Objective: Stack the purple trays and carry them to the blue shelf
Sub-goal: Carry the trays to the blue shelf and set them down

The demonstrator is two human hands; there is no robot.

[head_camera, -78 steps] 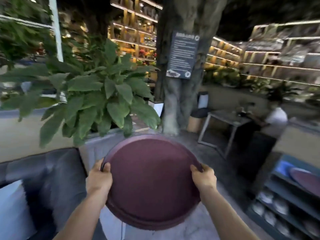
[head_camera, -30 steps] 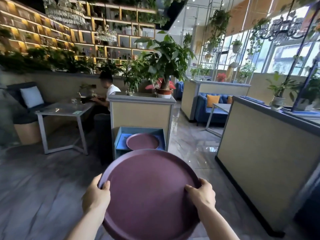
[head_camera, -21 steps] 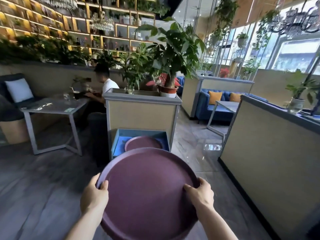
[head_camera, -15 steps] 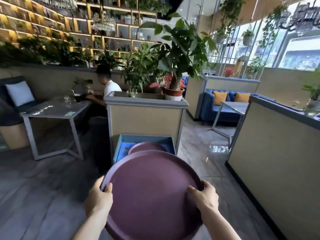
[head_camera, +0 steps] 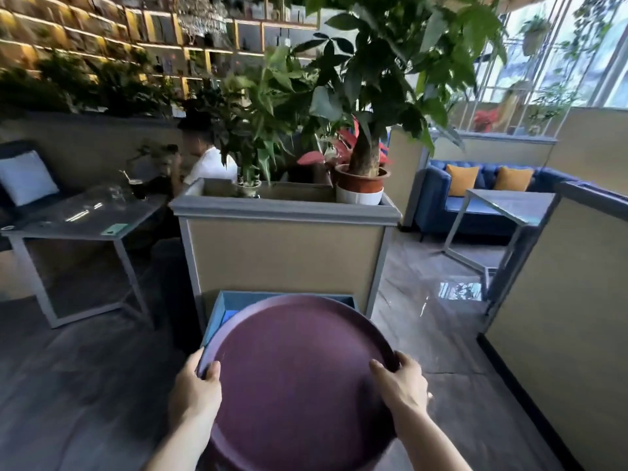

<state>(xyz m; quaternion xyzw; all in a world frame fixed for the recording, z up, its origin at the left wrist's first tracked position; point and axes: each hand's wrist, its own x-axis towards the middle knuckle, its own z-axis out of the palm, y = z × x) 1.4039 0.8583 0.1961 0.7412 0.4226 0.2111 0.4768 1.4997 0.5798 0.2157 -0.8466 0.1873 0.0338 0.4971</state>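
While both hands are raised in front of the camera, a round purple tray (head_camera: pixel 299 379) is held level between them, its bare face up. The left hand (head_camera: pixel 193 390) grasps the tray's left rim, thumb over the top edge and fingers out of sight beneath. The right hand (head_camera: pixel 402 385) grasps the right rim the same way, thumb lying on the inner face. Whether more than one tray is in the grip cannot be told.

The tray's far edge overlaps the blue shelf (head_camera: pixel 217 312), of which only the top left corner and a strip of the back rim show; its contents are hidden behind the tray. The shelf stands against the front of a tan planter box (head_camera: pixel 285 253) with a grey rim. In that box stand a potted tree (head_camera: pixel 362 178) in a red-brown pot on the right and a leafy plant (head_camera: pixel 251 130) on the left.

Left of the box stands a grey table (head_camera: pixel 78 215), with a seated person in a white shirt (head_camera: pixel 210 164) behind it. To the right, a blue sofa (head_camera: pixel 438 195) carries orange cushions.
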